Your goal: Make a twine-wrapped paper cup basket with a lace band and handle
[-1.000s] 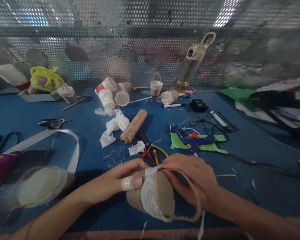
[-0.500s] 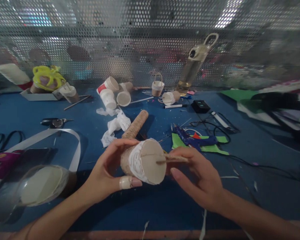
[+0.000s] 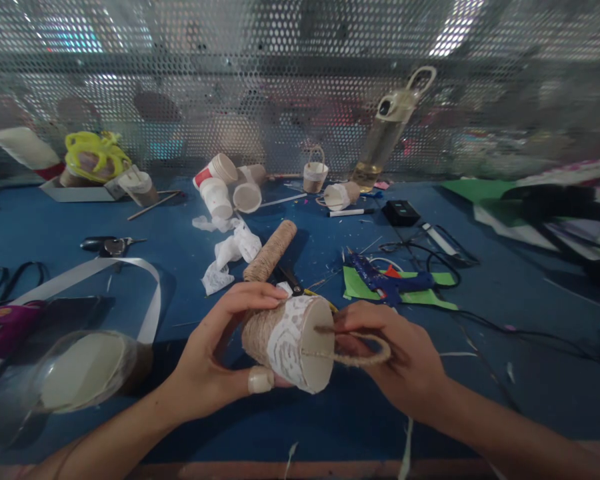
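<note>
Hidden: L fingertips behind twine-wrapped cup [image 3: 263, 333]; bandaged thumb's tip hard to see; pliers [image 3: 296, 285] mostly blocked by cup, only pivot + bits of yellow grip visible.
Cut off: both forearms at bottom/side edges; purple item [image 3: 7, 327] at left edge.
Blurry: large pale cup [image 3: 87, 370] near left; dark pile [image 3: 555, 213] far right, contents unclear.
Cup dir: pale round end w/ lace band [image 3: 287, 343] faces right, slightly near; twine handle [image 3: 377, 357] loops out right.
Cup axis: on its side, approx left-right, right end slightly low.
Cup loc: near side, center, betw. hands, just nearer than twine roll [image 3: 273, 250].
L hand [image 3: 207, 360]: from near left, wraps cup body, fingers on far side, thumb on near side.
R hand [image 3: 397, 350]: from near right, fingers bent, narrow, holding far strand of handle; exact pinch partly hidden.
Glue gun [image 3: 387, 283]: right, on green sheet [image 3: 353, 283].
</note>
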`<state>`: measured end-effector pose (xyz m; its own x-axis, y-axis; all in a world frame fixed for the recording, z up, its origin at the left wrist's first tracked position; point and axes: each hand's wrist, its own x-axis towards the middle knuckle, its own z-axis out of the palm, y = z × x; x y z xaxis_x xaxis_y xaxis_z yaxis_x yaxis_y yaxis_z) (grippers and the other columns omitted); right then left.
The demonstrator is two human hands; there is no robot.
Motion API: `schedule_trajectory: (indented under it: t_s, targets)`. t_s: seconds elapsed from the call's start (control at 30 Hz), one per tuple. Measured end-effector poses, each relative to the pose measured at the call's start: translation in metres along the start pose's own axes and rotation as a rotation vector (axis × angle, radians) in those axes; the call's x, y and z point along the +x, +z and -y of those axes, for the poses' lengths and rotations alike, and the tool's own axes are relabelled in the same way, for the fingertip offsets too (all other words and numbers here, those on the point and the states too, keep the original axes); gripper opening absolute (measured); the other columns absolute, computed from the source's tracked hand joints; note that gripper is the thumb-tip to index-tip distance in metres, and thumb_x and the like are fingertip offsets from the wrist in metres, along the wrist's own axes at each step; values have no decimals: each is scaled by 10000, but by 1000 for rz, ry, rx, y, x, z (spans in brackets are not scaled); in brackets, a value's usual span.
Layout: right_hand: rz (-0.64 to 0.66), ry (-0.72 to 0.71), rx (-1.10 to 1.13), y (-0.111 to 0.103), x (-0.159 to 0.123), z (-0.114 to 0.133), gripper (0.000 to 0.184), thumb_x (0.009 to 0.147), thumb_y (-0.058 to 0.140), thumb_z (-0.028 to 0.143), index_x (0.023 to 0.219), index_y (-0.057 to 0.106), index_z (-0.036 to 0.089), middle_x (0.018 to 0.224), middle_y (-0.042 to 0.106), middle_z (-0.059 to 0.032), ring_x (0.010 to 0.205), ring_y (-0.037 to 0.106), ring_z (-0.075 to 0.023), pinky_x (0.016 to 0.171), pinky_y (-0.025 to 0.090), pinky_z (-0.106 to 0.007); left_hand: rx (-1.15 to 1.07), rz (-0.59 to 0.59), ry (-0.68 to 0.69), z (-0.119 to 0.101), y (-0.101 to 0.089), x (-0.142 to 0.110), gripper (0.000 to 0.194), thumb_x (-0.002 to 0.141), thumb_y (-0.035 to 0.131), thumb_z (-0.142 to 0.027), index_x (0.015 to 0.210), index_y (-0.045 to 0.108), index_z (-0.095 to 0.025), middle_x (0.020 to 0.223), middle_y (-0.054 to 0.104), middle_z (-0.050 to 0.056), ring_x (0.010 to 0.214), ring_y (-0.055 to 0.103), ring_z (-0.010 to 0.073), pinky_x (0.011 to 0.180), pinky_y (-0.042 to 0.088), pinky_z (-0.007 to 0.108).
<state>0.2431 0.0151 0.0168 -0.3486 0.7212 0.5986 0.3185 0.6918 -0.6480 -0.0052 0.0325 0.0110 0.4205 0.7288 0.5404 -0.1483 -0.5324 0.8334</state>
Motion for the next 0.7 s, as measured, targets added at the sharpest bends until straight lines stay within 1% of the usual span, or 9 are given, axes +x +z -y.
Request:
schedule_trajectory:
  t_s: [0.13,0.23,0.33,0.43,0.5,0.53,0.6,0.63,0.7]
  targets:
    - [18,4,14,-1,0,-1,136,963,566,135,1041,567,247,922,708,9,853,699,-100,780,546,-160,21,2,-3,1,-1,-1,605,761,852,-190,1295,574,-254,1293,562,81,1241,517,223,1084,465,336]
    - [7,13,30,0,-2,-1,166,951,579,124,1053,566,255,950,705,7,875,705,-100,798,554,-159,42,4,28,1,0,-2,594,778,842,-212,1301,562,-246,1296,559,85,1250,507,225,1088,452,337]
    - [-1,118,83,3,-5,-2,184,943,592,140,1074,546,261,951,676,6,782,703,-92,687,569,-152,116,19,98,2,-1,-1,552,812,814,-247,1301,558,-243,1289,565,94,1250,503,241,1093,434,375]
    - [23,217,66,3,-6,-2,165,955,588,214,1100,522,255,932,667,-1,745,695,-109,618,560,-174,180,35,167,2,-1,0,521,837,787,-263,1302,555,-227,1285,569,103,1247,505,254,1105,411,412]
    - [89,199,0,2,-3,-1,75,983,539,256,1054,537,235,842,659,8,687,661,-114,585,521,-195,208,45,193,1,-2,0,512,845,777,-265,1302,553,-211,1284,569,110,1236,516,260,1101,408,427]
    - [132,173,-35,1,-2,0,70,1001,498,267,1004,550,221,789,644,13,643,630,-112,564,490,-207,222,51,205,1,-2,0,510,849,773,-267,1304,551,-208,1282,570,113,1229,522,264,1091,415,434]
    - [189,108,-103,0,2,1,216,1027,420,275,887,565,197,707,598,13,583,563,-112,536,429,-232,249,66,221,0,-3,0,508,856,763,-271,1312,545,-217,1277,574,116,1213,529,272,1067,431,450]
    - [195,81,-132,0,3,2,271,1032,398,275,837,565,189,681,576,12,567,537,-112,529,407,-241,261,72,224,0,-3,0,507,859,758,-274,1315,544,-224,1275,575,116,1207,531,276,1058,437,457]
    - [180,53,-173,0,5,2,320,1033,386,272,781,561,181,641,544,15,539,503,-110,508,373,-247,280,77,227,-1,-3,0,501,861,753,-285,1313,543,-233,1267,580,117,1196,536,283,1049,440,469]
